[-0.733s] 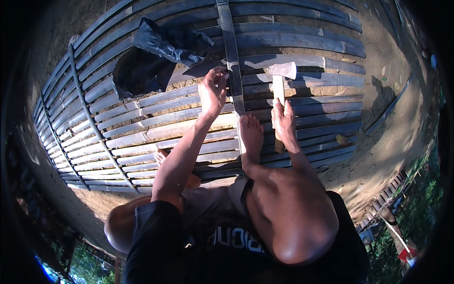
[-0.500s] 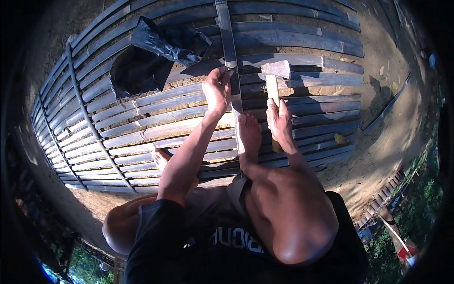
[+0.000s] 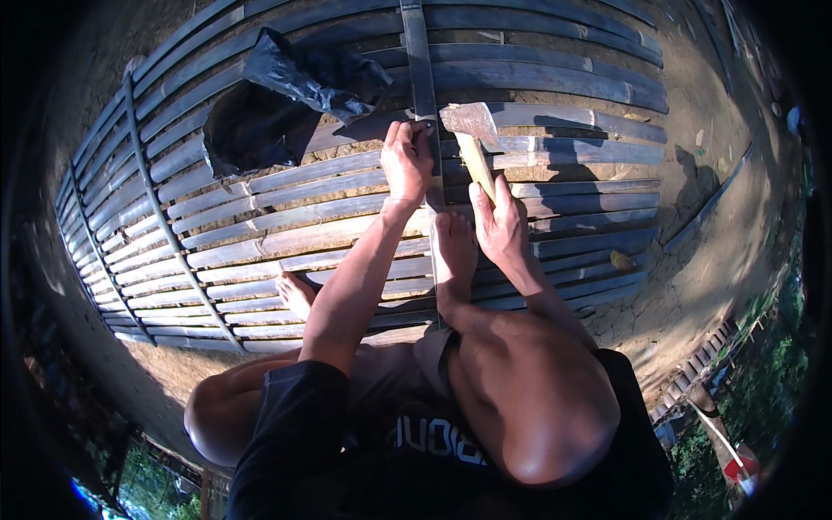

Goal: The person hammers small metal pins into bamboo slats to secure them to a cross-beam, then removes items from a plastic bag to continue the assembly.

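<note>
My right hand [image 3: 501,224] grips the pale wooden handle of a hatchet [image 3: 477,160]. Its grey metal head is tilted left, with the blunt end close beside my left fingertips. My left hand [image 3: 407,163] is closed in a pinch over a long flat bamboo strip [image 3: 419,69], which runs away from me across the slats. What the pinch holds is too small to name; only a tiny bright spot shows at the fingertips. My bare right foot [image 3: 455,247] rests on or against the near part of the strip.
A bamboo slat platform [image 3: 286,227] lies beneath me, with gaps between its slats. A crumpled black plastic bag [image 3: 260,130] lies on it at the far left. A thin cross strip [image 3: 156,208] spans the left slats. Bare earth [image 3: 693,234] lies to the right.
The hatchet has swung left and tilted, bringing its head close to my left hand. My left hand has shifted slightly right, still pinched at the strip.
</note>
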A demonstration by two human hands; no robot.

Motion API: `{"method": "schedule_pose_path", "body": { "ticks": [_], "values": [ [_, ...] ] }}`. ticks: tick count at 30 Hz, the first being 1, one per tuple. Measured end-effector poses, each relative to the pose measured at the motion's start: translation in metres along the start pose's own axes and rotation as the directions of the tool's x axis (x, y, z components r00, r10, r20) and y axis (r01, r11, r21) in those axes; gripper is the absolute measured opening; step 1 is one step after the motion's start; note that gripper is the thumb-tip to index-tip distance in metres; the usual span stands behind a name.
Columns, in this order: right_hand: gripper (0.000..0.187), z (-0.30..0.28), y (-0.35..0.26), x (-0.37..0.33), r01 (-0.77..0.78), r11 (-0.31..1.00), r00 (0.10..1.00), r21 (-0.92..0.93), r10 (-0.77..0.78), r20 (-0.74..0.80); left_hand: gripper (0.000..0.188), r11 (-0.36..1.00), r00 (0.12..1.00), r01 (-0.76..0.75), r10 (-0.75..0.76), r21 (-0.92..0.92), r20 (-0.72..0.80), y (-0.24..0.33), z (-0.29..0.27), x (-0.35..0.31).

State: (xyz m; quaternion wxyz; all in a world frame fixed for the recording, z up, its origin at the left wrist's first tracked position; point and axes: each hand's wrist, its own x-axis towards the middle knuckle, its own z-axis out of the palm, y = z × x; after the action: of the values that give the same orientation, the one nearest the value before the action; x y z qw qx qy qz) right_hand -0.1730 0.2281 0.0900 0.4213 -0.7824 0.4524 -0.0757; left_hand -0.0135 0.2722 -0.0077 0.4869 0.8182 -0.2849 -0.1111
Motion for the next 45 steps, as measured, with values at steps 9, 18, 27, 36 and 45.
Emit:
{"method": "schedule_pose_path", "body": {
  "ticks": [9,18,27,36,45],
  "values": [
    [0.053,0.023,0.021,0.013,0.063,0.991,0.998,-0.115,-0.064,-0.005,0.005,1.0,1.0,0.009,-0.008,-0.029,0.006,0.001,0.002,-0.002],
    [0.039,0.019,0.013,0.019,-0.116,0.992,0.99,-0.055,0.12,0.072,0.005,0.997,1.0,0.016,-0.017,-0.075,-0.014,0.004,0.0,-0.003],
    [0.053,0.023,0.013,0.016,-0.104,0.979,0.979,-0.173,0.132,0.158,0.004,0.998,0.999,0.032,-0.033,-0.055,-0.015,0.01,0.001,0.002],
    [0.042,0.004,0.046,0.003,-0.208,0.938,0.975,0.277,0.221,-0.018,0.012,1.0,0.993,0.029,-0.029,0.004,0.115,-0.006,-0.022,0.008],
    [0.036,0.013,0.078,-0.018,-0.178,0.956,0.98,0.232,0.194,-0.045,0.045,0.9,0.875,-0.137,-0.085,0.413,0.476,-0.022,-0.056,0.048]
  ]
}}
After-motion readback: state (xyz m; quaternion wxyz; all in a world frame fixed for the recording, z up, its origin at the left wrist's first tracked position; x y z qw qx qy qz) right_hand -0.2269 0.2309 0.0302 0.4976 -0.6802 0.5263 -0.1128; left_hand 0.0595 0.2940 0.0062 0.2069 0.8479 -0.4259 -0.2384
